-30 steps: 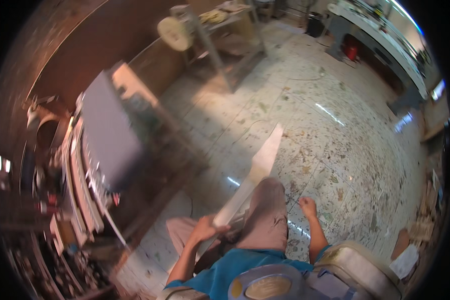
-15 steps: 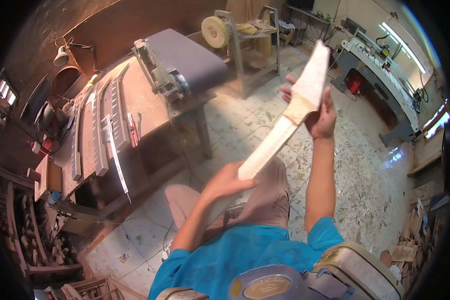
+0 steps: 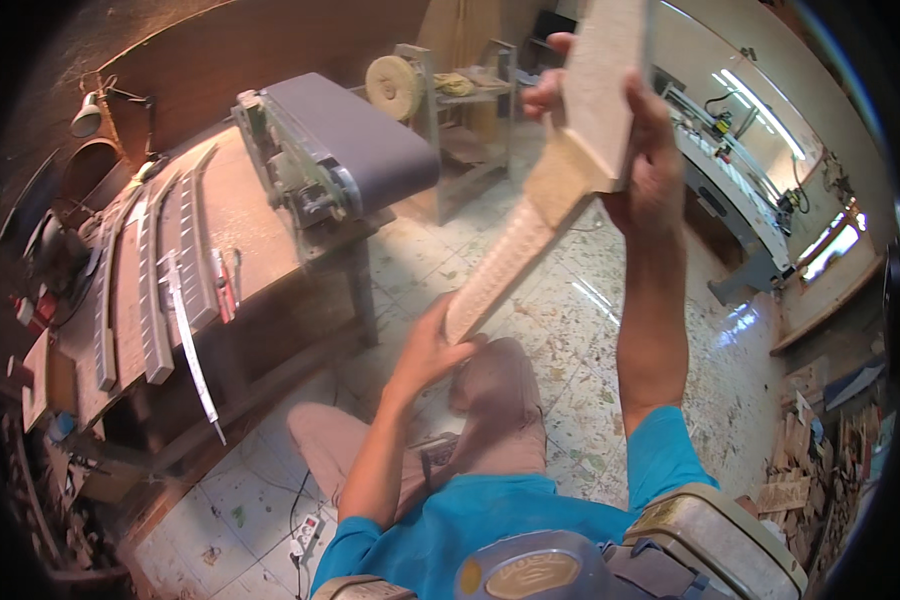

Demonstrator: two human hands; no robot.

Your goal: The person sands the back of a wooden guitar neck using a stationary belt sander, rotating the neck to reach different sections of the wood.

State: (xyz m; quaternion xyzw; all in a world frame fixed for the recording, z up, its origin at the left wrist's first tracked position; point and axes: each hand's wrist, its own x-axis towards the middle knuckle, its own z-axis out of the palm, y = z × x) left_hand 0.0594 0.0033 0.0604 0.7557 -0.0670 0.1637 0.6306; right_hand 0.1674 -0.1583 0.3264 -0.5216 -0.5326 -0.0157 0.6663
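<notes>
With fingers of left hand (image 3: 425,352) wrapped round wooden neck blank (image 3: 558,182), fingers of right hand (image 3: 655,185) cupping wide end, support both ends evenly.

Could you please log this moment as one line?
left hand: on wooden piece, narrow part | right hand: around its wide part | nearby: belt sander on workbench

there were one left hand (image 3: 425,347), one right hand (image 3: 654,170), one hand-held wooden piece (image 3: 556,185), three curved benchtop strips (image 3: 152,320), one belt sander (image 3: 355,140), one yellowish wheel (image 3: 393,87) and one power strip (image 3: 307,535).
</notes>
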